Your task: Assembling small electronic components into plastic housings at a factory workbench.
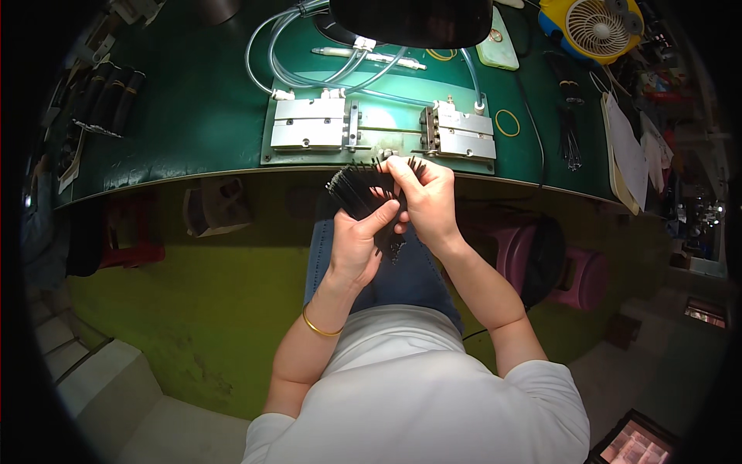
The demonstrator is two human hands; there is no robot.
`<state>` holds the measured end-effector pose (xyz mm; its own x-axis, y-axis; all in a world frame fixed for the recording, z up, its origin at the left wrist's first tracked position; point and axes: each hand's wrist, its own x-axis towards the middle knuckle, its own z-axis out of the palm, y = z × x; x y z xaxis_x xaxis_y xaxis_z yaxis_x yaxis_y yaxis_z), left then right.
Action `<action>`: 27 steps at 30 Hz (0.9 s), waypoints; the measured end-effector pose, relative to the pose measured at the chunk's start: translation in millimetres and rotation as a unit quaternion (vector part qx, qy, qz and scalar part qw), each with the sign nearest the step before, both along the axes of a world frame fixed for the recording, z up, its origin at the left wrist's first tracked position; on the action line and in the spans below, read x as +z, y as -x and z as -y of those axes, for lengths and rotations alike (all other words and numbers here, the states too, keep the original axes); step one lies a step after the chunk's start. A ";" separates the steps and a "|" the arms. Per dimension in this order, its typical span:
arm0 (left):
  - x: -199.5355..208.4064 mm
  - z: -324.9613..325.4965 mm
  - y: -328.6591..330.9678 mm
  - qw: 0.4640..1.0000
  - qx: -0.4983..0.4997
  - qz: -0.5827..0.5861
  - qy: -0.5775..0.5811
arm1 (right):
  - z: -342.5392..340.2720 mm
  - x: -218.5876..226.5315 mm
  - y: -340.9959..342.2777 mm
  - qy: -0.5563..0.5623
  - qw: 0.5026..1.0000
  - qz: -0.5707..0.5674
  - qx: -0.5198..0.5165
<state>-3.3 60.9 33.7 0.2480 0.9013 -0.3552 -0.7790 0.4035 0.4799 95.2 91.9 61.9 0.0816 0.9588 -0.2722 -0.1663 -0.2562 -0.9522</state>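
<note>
A fanned bundle of thin black wires (pixel 352 193) is gripped in my left hand (pixel 357 246), its thumb pressed across the strands. The upper ends spread to the left, and a short tail with small metallic tips hangs below the fingers. My right hand (pixel 431 201) is closed at the bundle's right side, thumb and fingers pinched around some of the strands. Both hands are over my lap, just in front of the bench edge. Directly beyond them lies a metal fixture with a left silver block (pixel 308 133) and a right silver block (pixel 464 139), facing each other across a gap.
Clear air hoses (pixel 270 58) run to the blocks. A dark lamp head (pixel 410 19) hangs above the green bench (pixel 185 116). A pen (pixel 386 59), rubber band (pixel 507 123), yellow-blue fan (pixel 599 29) and more black wire bundles (pixel 570 139) lie around. Pink stools (pixel 580 278) stand below right.
</note>
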 end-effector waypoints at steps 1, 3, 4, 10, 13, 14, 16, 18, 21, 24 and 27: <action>-0.7 -0.3 -0.3 1.000 -0.002 0.002 -0.001 | -0.5 0.3 -0.4 0.007 1.000 -0.002 0.002; -2.1 -0.8 -0.7 1.000 -0.005 0.006 -0.004 | -0.8 -3.4 -1.9 0.004 1.000 -0.004 0.002; -2.6 -1.1 -0.8 1.000 -0.005 0.006 -0.004 | -0.8 -5.7 -2.6 0.000 1.000 -0.006 0.002; 0.4 -1.8 2.0 1.000 -0.018 0.017 -0.007 | 0.5 -1.6 -0.9 0.018 1.000 -0.004 -0.006; 1.2 -1.0 4.3 0.999 -0.027 0.021 -0.012 | 2.5 -2.3 -0.8 -0.032 0.999 0.004 0.024; 1.0 -0.6 4.7 0.999 -0.032 0.022 -0.015 | 3.3 -1.8 -0.7 -0.032 0.999 0.004 0.024; 0.1 -0.5 5.1 0.999 -0.036 0.023 -0.018 | 3.8 -0.7 0.1 -0.044 0.999 0.009 0.019; -2.5 0.5 4.7 0.999 -0.032 0.024 -0.012 | 3.5 -0.8 0.6 -0.050 0.999 0.011 0.016; -1.7 0.4 3.8 0.999 -0.027 0.023 -0.004 | 1.7 -2.1 0.7 -0.025 1.000 0.011 0.003; -1.8 0.7 3.2 1.000 -0.018 0.021 0.005 | 0.9 -2.3 0.6 -0.015 1.000 0.008 0.001; -2.7 0.0 3.4 1.000 -0.027 0.001 -0.002 | -0.2 -6.2 0.3 -0.018 1.000 0.006 -0.003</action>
<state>-6.8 60.9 31.1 0.2981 0.8877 -0.3510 -0.7571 0.4438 0.4794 94.8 92.1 55.7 0.0909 0.9675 -0.2361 -0.1559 -0.2203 -0.9629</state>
